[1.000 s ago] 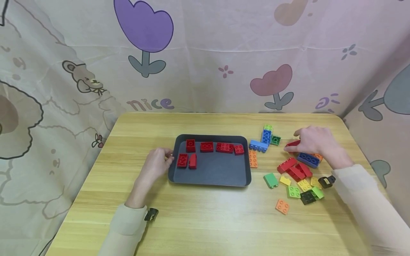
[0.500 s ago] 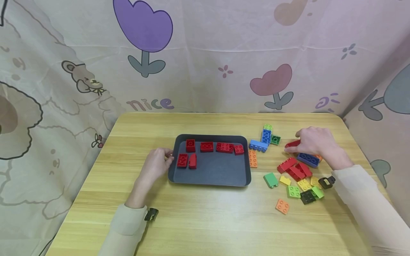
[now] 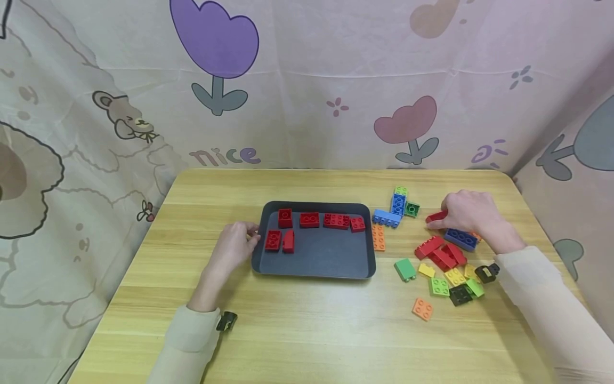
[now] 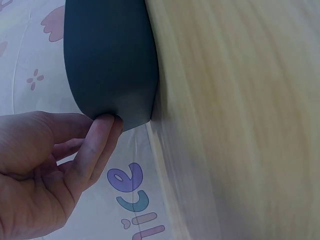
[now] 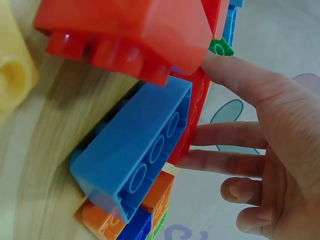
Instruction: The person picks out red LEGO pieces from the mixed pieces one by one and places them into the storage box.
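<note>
We grip a red brick (image 3: 436,215) between the thumb and fingers of our right hand (image 3: 467,213), toward the far right corner of the table (image 3: 316,330). Just beside it lies a dark blue brick (image 3: 461,240), its hollow underside showing in the right wrist view, and a cluster of three red bricks (image 3: 442,259) sits nearer us. With our left hand (image 3: 233,245) we pinch the left rim of the dark tray (image 3: 331,261), which lies midway between the table's left and right edges. Inside it we see six red pieces (image 3: 309,220): four along the tray's far edge, two near its left edge. At the tray's right edge lies an orange piece (image 3: 378,238), with light blue bricks (image 3: 387,218) by the far right corner and a dark green brick (image 3: 412,209) beside them. Toward the table's right edge we also have yellow pieces (image 3: 455,277), a lime brick (image 3: 439,287), a black piece (image 3: 461,295) and, nearest us, an orange square (image 3: 422,309).
</note>
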